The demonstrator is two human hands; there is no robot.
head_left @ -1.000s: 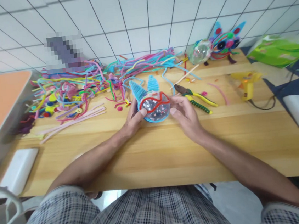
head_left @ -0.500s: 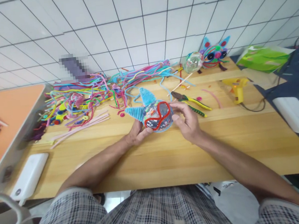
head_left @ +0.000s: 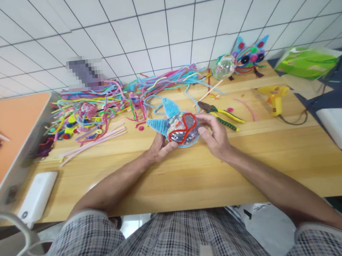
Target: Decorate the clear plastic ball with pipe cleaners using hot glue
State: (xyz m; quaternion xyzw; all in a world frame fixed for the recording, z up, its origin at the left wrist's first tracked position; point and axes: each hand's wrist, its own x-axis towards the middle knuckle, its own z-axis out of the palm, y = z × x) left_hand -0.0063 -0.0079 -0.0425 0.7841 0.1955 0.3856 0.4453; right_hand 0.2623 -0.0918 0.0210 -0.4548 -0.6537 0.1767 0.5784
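Between both hands, above the wooden table, is a clear plastic ball [head_left: 180,123] made up with pipe cleaners. Two blue wound pipe-cleaner ears stick out at its upper left, and a red pipe cleaner loops across its front like a pair of glasses. My left hand [head_left: 160,148] grips the ball from the lower left, thumb on its near side. On the right edge, my right hand [head_left: 216,135] is closed round it with thumb and fingers. Some fingertips are hidden behind the ball. Pliers [head_left: 222,112] with yellow-green handles lie just beyond my right hand.
Heaps of coloured pipe cleaners [head_left: 166,81] lie along the wall. A finished cat-like head [head_left: 252,57] and another clear ball [head_left: 224,66] stand at the back right. A yellow glue gun [head_left: 274,98] with a cord is at right, a white power bank [head_left: 38,197] at left.
The view has shifted slightly, so most things sit a little to the right and higher. Both hands keep their hold on the ball, whose tilt looks nearly the same.
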